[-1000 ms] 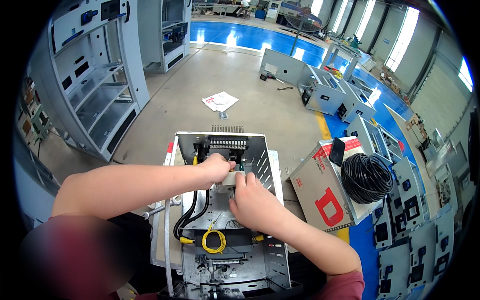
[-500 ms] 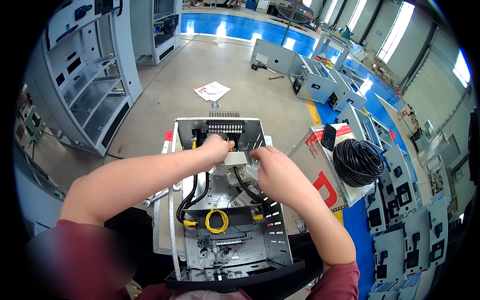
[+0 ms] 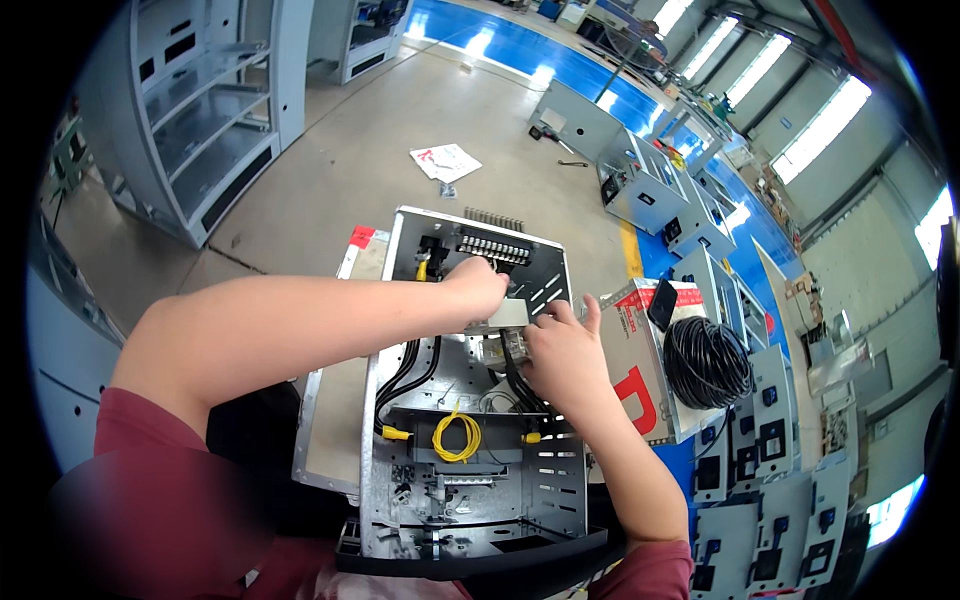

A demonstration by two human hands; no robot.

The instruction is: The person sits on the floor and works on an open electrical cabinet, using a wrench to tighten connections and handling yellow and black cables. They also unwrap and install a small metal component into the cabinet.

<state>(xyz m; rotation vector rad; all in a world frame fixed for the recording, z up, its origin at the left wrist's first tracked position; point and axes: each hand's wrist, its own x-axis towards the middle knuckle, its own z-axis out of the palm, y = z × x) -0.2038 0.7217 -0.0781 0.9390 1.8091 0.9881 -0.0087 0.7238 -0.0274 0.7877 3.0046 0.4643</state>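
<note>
A grey metal enclosure [image 3: 382,370] lies open in front of me. My left hand [image 3: 477,290] reaches inside it, just below the black terminal block [image 3: 495,248], with its fingers curled closed; what they hold is hidden. Right of it, my right hand [image 3: 565,352] has curled fingers against a pale box-shaped part [image 3: 511,313] with clear plastic beneath, its thumb sticking up. Whether it grips anything there is hidden. Black cables [image 3: 402,372] with yellow sleeved ends [image 3: 396,433] run down inside the enclosure. A coil of yellow wire [image 3: 456,438] hangs over the inner partition.
Right of the enclosure, a cardboard box [image 3: 625,345] carries a coil of black cable [image 3: 707,362] and a phone [image 3: 662,304]. Tall grey cabinets [image 3: 290,90] stand at the far left. Several grey panels [image 3: 780,520] line the right side. Papers [image 3: 445,162] lie on the floor ahead.
The view has turned, so the enclosure sits tilted and farther right. My left hand is still by the terminal block. My right hand's thumb now sticks up, its fingers against the pale part.
</note>
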